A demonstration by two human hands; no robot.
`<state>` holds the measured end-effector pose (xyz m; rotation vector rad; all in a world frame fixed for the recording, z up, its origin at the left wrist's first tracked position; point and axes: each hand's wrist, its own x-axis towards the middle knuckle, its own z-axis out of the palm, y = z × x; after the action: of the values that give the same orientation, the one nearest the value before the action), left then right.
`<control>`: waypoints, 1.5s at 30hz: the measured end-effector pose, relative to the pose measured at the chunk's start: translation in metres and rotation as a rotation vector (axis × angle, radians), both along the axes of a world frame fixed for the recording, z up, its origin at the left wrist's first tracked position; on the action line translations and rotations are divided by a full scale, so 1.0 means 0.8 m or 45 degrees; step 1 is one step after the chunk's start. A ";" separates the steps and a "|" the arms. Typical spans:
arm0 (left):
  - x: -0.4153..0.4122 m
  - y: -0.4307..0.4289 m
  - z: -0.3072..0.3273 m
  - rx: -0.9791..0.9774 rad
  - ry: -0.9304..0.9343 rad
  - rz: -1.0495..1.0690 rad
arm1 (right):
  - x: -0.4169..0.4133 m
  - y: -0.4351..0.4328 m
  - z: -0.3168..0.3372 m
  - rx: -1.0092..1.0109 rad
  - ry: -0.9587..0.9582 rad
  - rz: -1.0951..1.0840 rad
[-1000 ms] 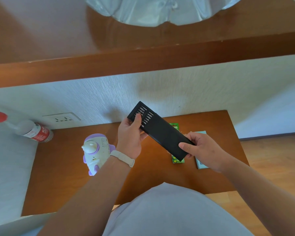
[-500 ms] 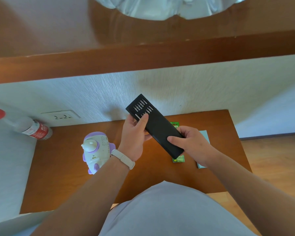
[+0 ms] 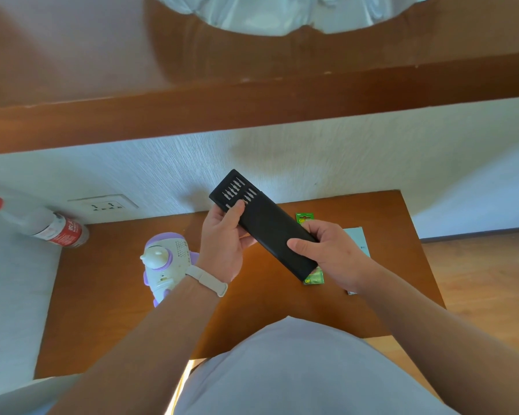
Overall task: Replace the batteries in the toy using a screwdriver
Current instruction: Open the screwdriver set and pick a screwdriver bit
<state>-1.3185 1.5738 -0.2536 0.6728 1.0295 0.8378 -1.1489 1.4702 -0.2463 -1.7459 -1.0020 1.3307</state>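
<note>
I hold a long black screwdriver-bit case (image 3: 267, 226) tilted above the brown table (image 3: 108, 310). Its inner tray sticks out at the far end and shows rows of silver bits. My left hand (image 3: 224, 244) grips that far end, thumb lying on the tray. My right hand (image 3: 327, 253) grips the near end of the sleeve. A white and purple toy (image 3: 167, 260) stands on the table left of my left wrist. A green battery pack (image 3: 310, 277) lies on the table, mostly hidden under the case.
A plastic bottle with a red cap and red label (image 3: 51, 227) lies at the table's back left corner. A wall socket (image 3: 104, 203) is behind it. A pale blue card (image 3: 358, 242) lies under my right hand. A wooden shelf (image 3: 252, 106) juts out overhead.
My right hand has slid along the sleeve toward my left hand, and the sleeve has moved with it, so less of the bit tray now shows. The case sits slightly higher in view.
</note>
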 end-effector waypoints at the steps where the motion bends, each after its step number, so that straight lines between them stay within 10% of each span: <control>1: 0.001 0.000 -0.001 -0.001 0.002 0.004 | 0.000 -0.001 0.001 -0.003 0.005 0.000; 19: -0.025 0.036 -0.010 0.022 0.019 0.152 | 0.037 -0.035 -0.009 -0.092 0.134 -0.012; 30: -0.065 0.005 -0.018 -0.056 0.103 0.155 | -0.011 -0.022 -0.088 -0.156 -0.691 0.179; 45: -0.109 -0.018 -0.028 -0.068 0.180 -0.010 | -0.092 -0.011 -0.192 -0.061 -1.037 0.239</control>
<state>-1.4061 1.5593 -0.2758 0.6977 1.1717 0.7620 -1.2222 1.4616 -0.3996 -2.3352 -1.6024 0.7198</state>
